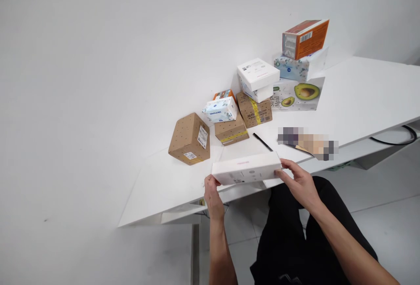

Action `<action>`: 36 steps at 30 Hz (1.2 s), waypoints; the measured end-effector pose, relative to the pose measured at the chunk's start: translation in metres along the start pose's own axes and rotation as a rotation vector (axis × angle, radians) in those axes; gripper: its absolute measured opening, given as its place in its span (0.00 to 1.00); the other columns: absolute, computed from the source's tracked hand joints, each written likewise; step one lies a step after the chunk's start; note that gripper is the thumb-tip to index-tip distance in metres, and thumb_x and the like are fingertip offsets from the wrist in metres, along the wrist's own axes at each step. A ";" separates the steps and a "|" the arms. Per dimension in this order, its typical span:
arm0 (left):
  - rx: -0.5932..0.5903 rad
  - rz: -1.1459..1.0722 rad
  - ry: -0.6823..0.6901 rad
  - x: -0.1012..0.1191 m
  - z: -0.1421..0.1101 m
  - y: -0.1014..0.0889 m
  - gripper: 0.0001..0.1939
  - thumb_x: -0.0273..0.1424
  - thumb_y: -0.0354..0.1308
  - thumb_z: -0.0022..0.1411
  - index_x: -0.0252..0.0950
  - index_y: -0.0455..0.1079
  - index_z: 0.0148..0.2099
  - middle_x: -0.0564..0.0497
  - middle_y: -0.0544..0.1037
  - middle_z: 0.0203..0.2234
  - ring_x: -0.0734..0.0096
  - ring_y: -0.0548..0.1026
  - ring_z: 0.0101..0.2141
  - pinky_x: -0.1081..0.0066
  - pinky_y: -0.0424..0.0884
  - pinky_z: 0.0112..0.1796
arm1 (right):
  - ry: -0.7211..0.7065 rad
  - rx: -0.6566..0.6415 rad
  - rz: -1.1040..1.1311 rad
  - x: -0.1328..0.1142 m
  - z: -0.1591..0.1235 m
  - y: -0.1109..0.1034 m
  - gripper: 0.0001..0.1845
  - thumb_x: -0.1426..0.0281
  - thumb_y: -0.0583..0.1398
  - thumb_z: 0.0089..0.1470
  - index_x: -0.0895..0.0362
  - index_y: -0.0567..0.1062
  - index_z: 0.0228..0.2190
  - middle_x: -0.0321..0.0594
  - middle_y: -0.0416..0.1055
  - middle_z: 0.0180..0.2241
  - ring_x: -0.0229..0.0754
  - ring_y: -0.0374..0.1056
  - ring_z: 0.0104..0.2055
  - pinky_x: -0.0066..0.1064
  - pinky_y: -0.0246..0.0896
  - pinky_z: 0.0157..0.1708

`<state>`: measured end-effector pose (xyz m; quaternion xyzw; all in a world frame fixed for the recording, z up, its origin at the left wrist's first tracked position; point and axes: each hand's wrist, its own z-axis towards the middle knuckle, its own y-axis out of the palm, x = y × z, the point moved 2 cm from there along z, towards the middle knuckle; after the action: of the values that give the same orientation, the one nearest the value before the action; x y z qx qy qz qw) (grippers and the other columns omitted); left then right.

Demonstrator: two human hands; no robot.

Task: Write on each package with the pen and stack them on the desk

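Observation:
A flat white box (246,169) with small print on its side is held between both hands over the front edge of the table. My left hand (214,197) grips its left end, the fingertips partly hidden behind the box. At the right end, my right hand (300,184) pinches the corner with thumb and fingers. Just beyond the box, a black stick-like object (262,141) lies on the white table (354,97). A blurred-out, pixelated item (305,143) rests to its right.
Along the wall stand a brown carton (188,138), a smaller carton under a tissue pack (220,110), and another carton (257,112) bearing white boxes (259,74). Farther right, an orange box (310,40) tops a tissue pack (292,67) and an avocado-printed box (300,95). A black cable (398,141) loops below the tabletop.

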<state>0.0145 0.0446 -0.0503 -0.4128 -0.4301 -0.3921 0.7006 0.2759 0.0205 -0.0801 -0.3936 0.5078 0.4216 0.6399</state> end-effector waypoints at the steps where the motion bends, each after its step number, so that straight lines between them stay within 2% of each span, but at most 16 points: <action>1: -0.011 0.015 0.025 0.003 0.000 0.000 0.22 0.44 0.43 0.65 0.36 0.71 0.46 0.46 0.72 0.40 0.67 0.70 0.41 0.69 0.67 0.43 | 0.060 0.016 0.017 0.001 0.000 0.000 0.16 0.57 0.60 0.52 0.52 0.75 0.39 0.40 0.73 0.37 0.45 0.67 0.39 0.33 0.63 0.37; 3: -0.047 0.041 0.052 0.007 0.001 0.000 0.21 0.43 0.44 0.66 0.36 0.70 0.50 0.45 0.71 0.46 0.65 0.69 0.47 0.69 0.65 0.47 | 0.141 0.043 0.047 0.002 -0.001 0.002 0.17 0.55 0.60 0.51 0.55 0.75 0.36 0.39 0.72 0.30 0.41 0.66 0.32 0.31 0.61 0.31; 6: -0.124 0.057 0.020 0.011 0.001 0.002 0.22 0.43 0.46 0.65 0.38 0.69 0.53 0.46 0.71 0.49 0.63 0.67 0.51 0.68 0.62 0.51 | 0.170 0.078 0.063 -0.001 -0.002 0.005 0.20 0.55 0.60 0.51 0.55 0.73 0.40 0.33 0.66 0.22 0.36 0.59 0.24 0.27 0.57 0.25; 11: -0.190 0.034 -0.080 0.006 0.002 0.005 0.22 0.43 0.52 0.62 0.39 0.69 0.54 0.45 0.73 0.49 0.59 0.69 0.52 0.65 0.63 0.52 | 0.158 0.084 0.065 -0.004 -0.003 0.006 0.19 0.55 0.58 0.52 0.55 0.73 0.40 0.31 0.61 0.21 0.34 0.55 0.23 0.26 0.54 0.23; 14: -0.156 -0.039 -0.133 0.000 0.001 0.008 0.23 0.43 0.54 0.60 0.37 0.70 0.54 0.44 0.74 0.49 0.57 0.69 0.52 0.63 0.63 0.53 | 0.159 0.050 0.060 -0.004 -0.001 0.003 0.21 0.55 0.57 0.53 0.56 0.74 0.42 0.32 0.62 0.22 0.34 0.56 0.23 0.26 0.55 0.23; 17: -0.065 -0.131 -0.168 -0.002 0.000 0.012 0.24 0.43 0.58 0.57 0.36 0.71 0.53 0.43 0.75 0.48 0.56 0.69 0.53 0.61 0.64 0.53 | 0.156 -0.013 0.081 -0.002 0.000 0.003 0.23 0.55 0.57 0.53 0.56 0.73 0.46 0.36 0.67 0.28 0.36 0.60 0.27 0.27 0.58 0.27; 20: 0.028 -0.257 -0.198 0.002 0.000 0.016 0.25 0.43 0.58 0.57 0.37 0.70 0.54 0.44 0.75 0.49 0.56 0.68 0.54 0.62 0.65 0.52 | 0.159 -0.096 0.156 0.002 -0.004 0.013 0.28 0.56 0.59 0.52 0.55 0.69 0.53 0.39 0.68 0.34 0.37 0.62 0.30 0.29 0.61 0.29; 23: 0.082 -0.422 -0.226 0.008 -0.001 0.017 0.26 0.42 0.57 0.58 0.39 0.66 0.57 0.45 0.71 0.53 0.58 0.69 0.54 0.64 0.68 0.50 | 0.210 -0.170 0.246 0.006 -0.012 0.030 0.33 0.57 0.59 0.52 0.53 0.63 0.57 0.38 0.67 0.35 0.36 0.63 0.29 0.30 0.63 0.29; 27: 0.056 -0.514 -0.319 0.008 -0.004 0.014 0.35 0.39 0.63 0.54 0.45 0.57 0.62 0.44 0.66 0.58 0.57 0.71 0.51 0.67 0.75 0.39 | 0.301 -0.202 0.308 0.006 -0.020 0.048 0.33 0.56 0.58 0.53 0.54 0.62 0.58 0.36 0.65 0.31 0.37 0.63 0.26 0.30 0.62 0.26; 30: 0.099 -0.577 -0.381 0.005 -0.007 0.015 0.42 0.35 0.66 0.50 0.51 0.51 0.64 0.44 0.66 0.58 0.58 0.74 0.48 0.67 0.76 0.36 | 0.304 -0.200 0.306 0.002 -0.018 0.052 0.33 0.56 0.57 0.53 0.55 0.62 0.58 0.36 0.64 0.31 0.36 0.62 0.26 0.30 0.62 0.26; 33: 0.124 -0.704 -0.420 0.004 -0.013 0.026 0.37 0.35 0.65 0.51 0.47 0.56 0.62 0.43 0.70 0.55 0.59 0.74 0.48 0.65 0.75 0.39 | 0.273 -0.191 0.314 -0.001 -0.016 0.054 0.33 0.57 0.57 0.54 0.55 0.60 0.59 0.36 0.64 0.31 0.36 0.61 0.26 0.30 0.61 0.26; 36: 0.066 -0.828 -0.522 0.006 -0.023 0.045 0.28 0.36 0.63 0.54 0.44 0.63 0.57 0.44 0.74 0.51 0.59 0.74 0.48 0.64 0.74 0.43 | 0.236 -0.188 0.299 -0.001 -0.017 0.057 0.33 0.58 0.57 0.55 0.55 0.59 0.59 0.35 0.64 0.31 0.35 0.60 0.26 0.29 0.60 0.25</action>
<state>0.0636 0.0384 -0.0621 -0.2690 -0.7315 -0.5074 0.3675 0.2167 0.0237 -0.0864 -0.4183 0.5906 0.5084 0.4667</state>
